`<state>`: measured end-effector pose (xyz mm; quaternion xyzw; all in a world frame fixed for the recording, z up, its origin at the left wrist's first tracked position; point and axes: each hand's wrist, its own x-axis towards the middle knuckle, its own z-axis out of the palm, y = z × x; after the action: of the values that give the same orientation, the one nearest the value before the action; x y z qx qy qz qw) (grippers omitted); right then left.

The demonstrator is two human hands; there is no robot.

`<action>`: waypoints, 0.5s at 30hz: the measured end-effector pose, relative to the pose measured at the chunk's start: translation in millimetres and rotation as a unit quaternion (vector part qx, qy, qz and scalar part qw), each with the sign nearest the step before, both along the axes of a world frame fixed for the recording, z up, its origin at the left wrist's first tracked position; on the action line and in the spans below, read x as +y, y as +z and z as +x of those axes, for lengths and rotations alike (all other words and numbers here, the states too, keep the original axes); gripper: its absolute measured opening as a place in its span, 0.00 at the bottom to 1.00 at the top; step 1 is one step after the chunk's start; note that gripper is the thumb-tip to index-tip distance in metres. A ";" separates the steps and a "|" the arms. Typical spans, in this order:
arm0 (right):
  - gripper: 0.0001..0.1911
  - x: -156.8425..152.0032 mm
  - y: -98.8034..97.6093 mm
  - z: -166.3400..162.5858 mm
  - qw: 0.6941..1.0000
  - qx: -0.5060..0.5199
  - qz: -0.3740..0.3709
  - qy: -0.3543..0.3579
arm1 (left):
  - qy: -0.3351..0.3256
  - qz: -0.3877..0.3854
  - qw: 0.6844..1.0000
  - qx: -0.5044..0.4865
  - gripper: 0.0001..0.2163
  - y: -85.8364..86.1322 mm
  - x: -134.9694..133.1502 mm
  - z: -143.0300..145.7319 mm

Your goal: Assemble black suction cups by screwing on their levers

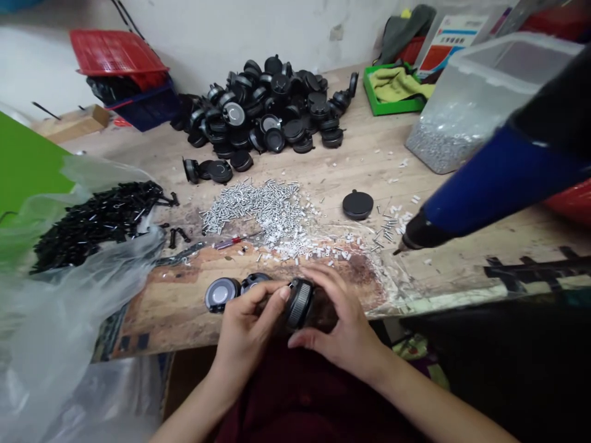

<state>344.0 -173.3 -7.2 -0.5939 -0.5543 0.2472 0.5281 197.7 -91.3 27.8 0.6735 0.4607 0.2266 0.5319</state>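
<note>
Both my hands meet at the near edge of the wooden table. My left hand and my right hand are closed around one round black part with a ribbed rim, held on edge between them. Two more round black parts lie flat on the table just left of my left hand. A spread of small silver screws and white spacers lies just beyond my hands.
A big pile of round black parts sits at the back. One black disc lies alone. Black pins rest on a plastic bag at left. A blue-and-black power screwdriver hangs in from the right. A clear tub of screws stands behind it.
</note>
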 end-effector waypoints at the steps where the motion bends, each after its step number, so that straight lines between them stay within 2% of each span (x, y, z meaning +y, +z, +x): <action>1: 0.40 0.8 -0.2 -3.4 1.000 0.001 -0.002 0.008 | 0.005 0.003 1.000 -0.003 0.07 0.4 -1.3 -1.4; 4: 0.35 3.5 -0.1 -8.2 0.999 -0.007 0.004 0.034 | 0.001 0.053 0.999 0.004 0.06 -1.2 -3.3 -7.9; 8: 0.33 6.3 5.3 -2.8 0.995 -0.030 0.003 0.095 | -0.031 0.121 0.992 0.015 0.05 -3.0 -1.8 -17.0; 15: 0.32 8.5 12.4 -0.2 0.990 -0.056 0.001 0.133 | -0.064 0.126 0.990 0.010 0.06 -5.2 3.5 -22.9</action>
<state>343.8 -164.8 5.2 -0.5274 -0.6571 0.2808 0.4595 174.8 -87.8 22.7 0.7654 0.3897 0.2418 0.4516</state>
